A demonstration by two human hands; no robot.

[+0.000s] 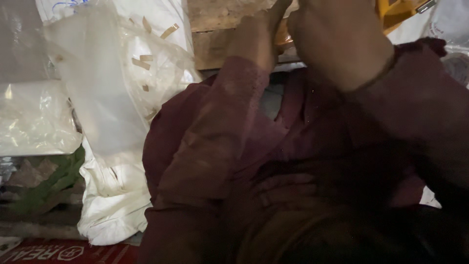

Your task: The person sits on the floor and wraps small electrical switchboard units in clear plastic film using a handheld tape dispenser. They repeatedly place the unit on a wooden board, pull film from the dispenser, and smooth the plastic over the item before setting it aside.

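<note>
Both hands were raised near the top edge, in maroon sleeves [220,127]. The left hand [259,34] and the right hand [337,39] were close together before a wooden board [215,29] (their fingers were cut off, so the grip could not be told). Clear plastic bags [97,83] lay at left.

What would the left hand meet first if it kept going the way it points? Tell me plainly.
The left hand points up and away, toward the top of the picture. The first thing in that line looks to be the wooden block right ahead of its fingers, though blur and unclear depth hide whether they already touch.
</note>
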